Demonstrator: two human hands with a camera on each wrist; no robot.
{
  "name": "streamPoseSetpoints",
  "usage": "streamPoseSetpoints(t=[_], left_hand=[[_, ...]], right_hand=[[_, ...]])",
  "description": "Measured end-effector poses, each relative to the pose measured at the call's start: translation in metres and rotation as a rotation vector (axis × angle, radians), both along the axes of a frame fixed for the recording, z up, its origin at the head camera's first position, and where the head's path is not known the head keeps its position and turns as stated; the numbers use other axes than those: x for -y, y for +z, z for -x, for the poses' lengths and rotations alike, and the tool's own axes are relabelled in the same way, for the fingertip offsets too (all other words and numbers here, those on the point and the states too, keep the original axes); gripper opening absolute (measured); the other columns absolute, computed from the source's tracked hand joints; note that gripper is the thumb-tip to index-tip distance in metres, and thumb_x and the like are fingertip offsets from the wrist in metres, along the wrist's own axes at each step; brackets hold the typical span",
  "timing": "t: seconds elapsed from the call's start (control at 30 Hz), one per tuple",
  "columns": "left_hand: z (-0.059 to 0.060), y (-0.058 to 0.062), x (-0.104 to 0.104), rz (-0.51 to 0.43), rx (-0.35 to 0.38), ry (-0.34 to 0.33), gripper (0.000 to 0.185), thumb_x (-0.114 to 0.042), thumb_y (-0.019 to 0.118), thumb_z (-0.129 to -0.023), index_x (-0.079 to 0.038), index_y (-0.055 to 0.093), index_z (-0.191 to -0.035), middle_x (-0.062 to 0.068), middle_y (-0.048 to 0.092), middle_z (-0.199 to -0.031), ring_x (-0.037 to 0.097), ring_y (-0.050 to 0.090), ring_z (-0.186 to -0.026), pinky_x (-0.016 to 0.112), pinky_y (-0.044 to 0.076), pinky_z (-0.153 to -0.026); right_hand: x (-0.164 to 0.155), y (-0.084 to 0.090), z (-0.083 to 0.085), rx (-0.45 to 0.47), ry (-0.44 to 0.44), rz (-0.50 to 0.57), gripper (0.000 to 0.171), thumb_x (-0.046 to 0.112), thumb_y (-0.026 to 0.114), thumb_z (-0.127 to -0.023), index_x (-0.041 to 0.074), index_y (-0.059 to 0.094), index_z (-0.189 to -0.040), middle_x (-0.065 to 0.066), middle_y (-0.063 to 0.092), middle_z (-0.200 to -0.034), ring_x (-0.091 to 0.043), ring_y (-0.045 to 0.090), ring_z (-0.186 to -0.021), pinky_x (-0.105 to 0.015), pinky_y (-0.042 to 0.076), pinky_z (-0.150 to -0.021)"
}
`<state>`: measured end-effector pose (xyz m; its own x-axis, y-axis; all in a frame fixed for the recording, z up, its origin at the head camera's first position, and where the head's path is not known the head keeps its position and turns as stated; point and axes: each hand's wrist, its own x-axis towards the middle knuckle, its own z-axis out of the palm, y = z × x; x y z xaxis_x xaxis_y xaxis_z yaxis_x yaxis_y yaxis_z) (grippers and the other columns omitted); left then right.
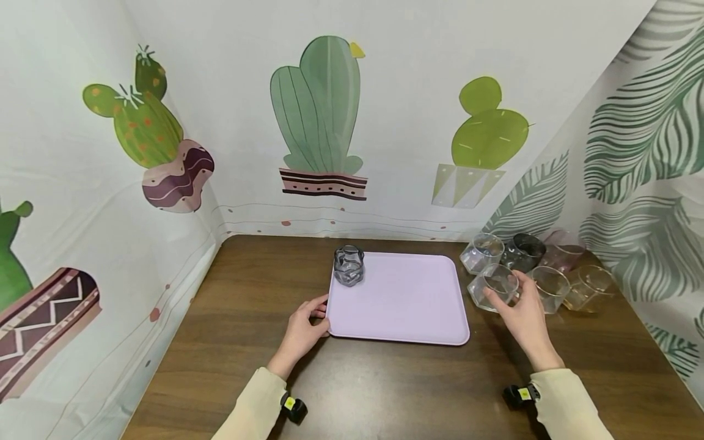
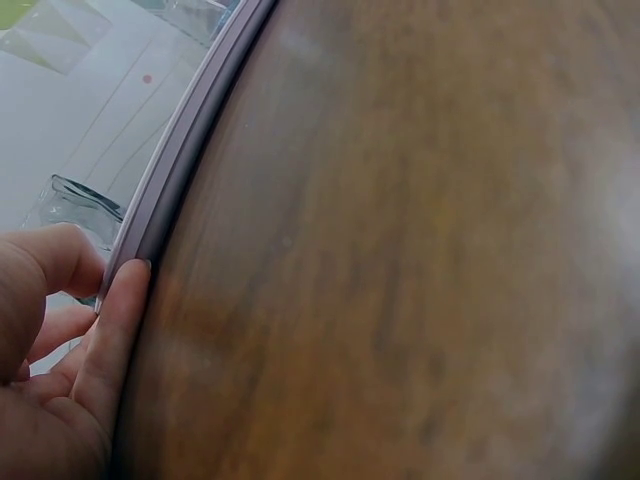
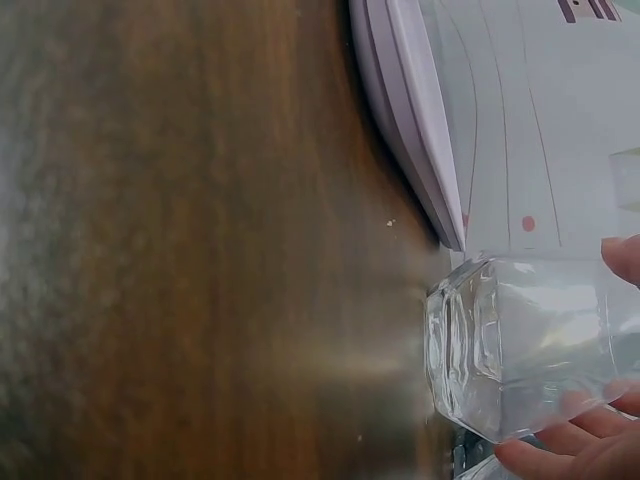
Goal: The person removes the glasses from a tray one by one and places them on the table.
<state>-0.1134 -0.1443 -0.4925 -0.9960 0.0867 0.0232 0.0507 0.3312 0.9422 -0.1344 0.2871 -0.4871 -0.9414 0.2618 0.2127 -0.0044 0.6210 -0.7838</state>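
Observation:
A lilac rectangular tray (image 1: 401, 305) lies on the table. On its back left corner stands a smoky grey glass (image 1: 349, 272) with a wavy, dented wall. My left hand (image 1: 304, 327) grips the tray's left rim near the front corner; the left wrist view has thumb and fingers at the rim (image 2: 165, 190). Right of the tray, my right hand (image 1: 525, 321) holds a clear angular glass (image 1: 484, 292) between thumb and fingers. That glass (image 3: 530, 335) appears upright in the right wrist view, its thick base close to the tabletop.
Around the held glass stand another clear glass (image 1: 477, 255), a dark glass (image 1: 522, 255), a pinkish glass (image 1: 563, 253), a further clear glass (image 1: 550, 290) and an amber glass (image 1: 588, 290). Printed cloth (image 1: 401, 122) hangs behind the brown wooden table (image 1: 379, 391).

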Motion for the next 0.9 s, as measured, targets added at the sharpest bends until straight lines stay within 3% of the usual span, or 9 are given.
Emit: streamPoseSetpoints(t=[0.27,0.47,0.77,0.9], left_hand=[[0.0,-0.002,0.001,-0.007,0.001,0.001,0.055,0.012,0.054,-0.074,0.004,0.053,-0.128,0.026,0.054,-0.105,0.035,0.057,-0.095,0.032,0.061,-0.059],[0.0,-0.004,0.002,-0.006,0.004,0.005,0.055,0.012,0.053,-0.075,0.003,0.053,-0.129,0.025,0.054,-0.105,0.033,0.057,-0.094,0.03,0.061,-0.058],[0.0,-0.004,0.001,-0.001,-0.005,0.002,0.055,0.011,0.055,-0.074,0.003,0.054,-0.128,0.025,0.055,-0.104,0.033,0.058,-0.094,0.031,0.061,-0.058],[0.0,-0.002,0.0,0.002,-0.017,0.0,0.054,0.011,0.055,-0.075,0.003,0.053,-0.128,0.026,0.055,-0.104,0.034,0.058,-0.093,0.029,0.061,-0.057]], right_hand=[[0.0,0.006,-0.001,-0.02,0.032,0.002,0.079,0.028,0.07,-0.082,-0.004,0.027,-0.141,-0.03,0.039,-0.134,-0.045,0.04,-0.122,-0.059,0.042,-0.095],[0.006,0.016,-0.004,-0.079,-0.004,-0.036,0.07,0.026,0.069,-0.083,-0.002,0.036,-0.138,-0.027,0.042,-0.132,-0.043,0.044,-0.119,-0.057,0.043,-0.094],[0.026,0.03,-0.001,-0.324,-0.049,-0.08,0.052,0.015,0.07,-0.08,0.002,0.053,-0.127,-0.022,0.05,-0.125,-0.039,0.045,-0.117,-0.054,0.041,-0.092],[0.04,0.032,0.006,-0.4,-0.03,-0.056,0.047,0.011,0.071,-0.079,0.003,0.056,-0.123,-0.02,0.053,-0.12,-0.034,0.048,-0.112,-0.034,0.042,-0.092]])
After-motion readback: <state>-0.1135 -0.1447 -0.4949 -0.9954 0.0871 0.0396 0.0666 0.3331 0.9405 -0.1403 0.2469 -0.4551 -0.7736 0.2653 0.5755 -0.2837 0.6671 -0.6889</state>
